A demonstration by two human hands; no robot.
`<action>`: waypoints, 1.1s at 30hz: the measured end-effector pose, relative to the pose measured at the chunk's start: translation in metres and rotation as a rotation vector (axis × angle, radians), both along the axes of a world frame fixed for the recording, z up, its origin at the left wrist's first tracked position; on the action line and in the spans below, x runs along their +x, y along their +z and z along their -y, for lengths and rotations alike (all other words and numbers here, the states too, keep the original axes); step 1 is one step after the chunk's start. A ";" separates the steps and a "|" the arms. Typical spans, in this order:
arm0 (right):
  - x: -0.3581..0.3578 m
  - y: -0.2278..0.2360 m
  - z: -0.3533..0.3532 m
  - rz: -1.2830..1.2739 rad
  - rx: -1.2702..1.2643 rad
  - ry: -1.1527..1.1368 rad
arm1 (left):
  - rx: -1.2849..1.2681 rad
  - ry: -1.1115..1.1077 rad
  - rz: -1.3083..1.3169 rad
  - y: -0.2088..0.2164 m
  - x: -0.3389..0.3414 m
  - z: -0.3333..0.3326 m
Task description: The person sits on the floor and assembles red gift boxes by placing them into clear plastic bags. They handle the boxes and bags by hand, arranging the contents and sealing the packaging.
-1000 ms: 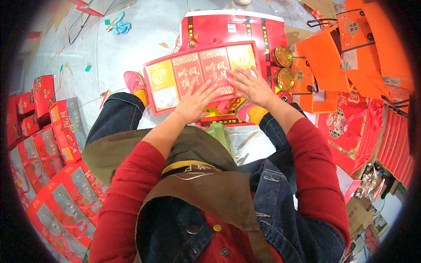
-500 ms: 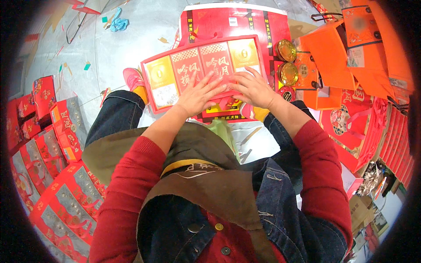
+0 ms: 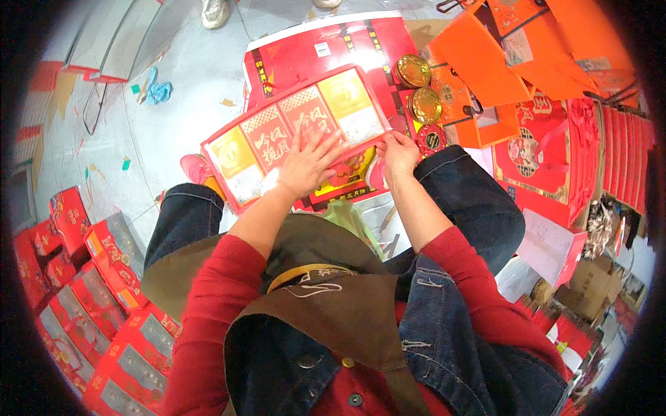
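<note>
A shallow red gift box [image 3: 277, 107] lies tilted across my lap, higher on its right. In it, side by side, sit two red packets [image 3: 272, 142] between two yellow-and-white packets [image 3: 233, 154]. My left hand [image 3: 309, 166] rests over the box's front part with fingers spread on the packets, holding nothing. At the box's lower right corner, my right hand [image 3: 399, 154] has thumb and fingers pinched together on the edge. Whether a film or ribbon is also between those fingers cannot be made out.
Beyond the box lies a large red printed carton [image 3: 326, 38]. Gold round tins [image 3: 424, 105] stand to its right, beside orange bags [image 3: 479, 59]. Red bags [image 3: 538, 149] are at far right; red boxes with grey trays [image 3: 142, 353] fill the left. A blue scrap [image 3: 159, 92] lies on the floor.
The view has shifted and the gift box has tilted, its right end higher. My right hand went from lying on the packets to pinching the box's right corner. My left hand stayed on top.
</note>
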State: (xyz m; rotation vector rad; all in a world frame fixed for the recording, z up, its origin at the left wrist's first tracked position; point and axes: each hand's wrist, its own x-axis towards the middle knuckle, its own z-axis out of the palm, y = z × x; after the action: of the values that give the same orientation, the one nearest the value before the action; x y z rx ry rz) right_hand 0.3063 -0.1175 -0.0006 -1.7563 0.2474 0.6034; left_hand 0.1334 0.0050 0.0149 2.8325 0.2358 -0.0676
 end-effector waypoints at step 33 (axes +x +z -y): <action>-0.056 0.022 -0.005 -0.555 0.406 0.064 | -0.283 0.014 0.073 -0.016 0.014 -0.010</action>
State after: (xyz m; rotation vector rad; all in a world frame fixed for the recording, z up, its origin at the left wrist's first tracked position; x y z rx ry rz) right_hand 0.2499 -0.1123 0.0210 -1.1836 0.4189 1.1028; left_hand 0.1470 0.0147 -0.0010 2.5457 0.2114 0.0048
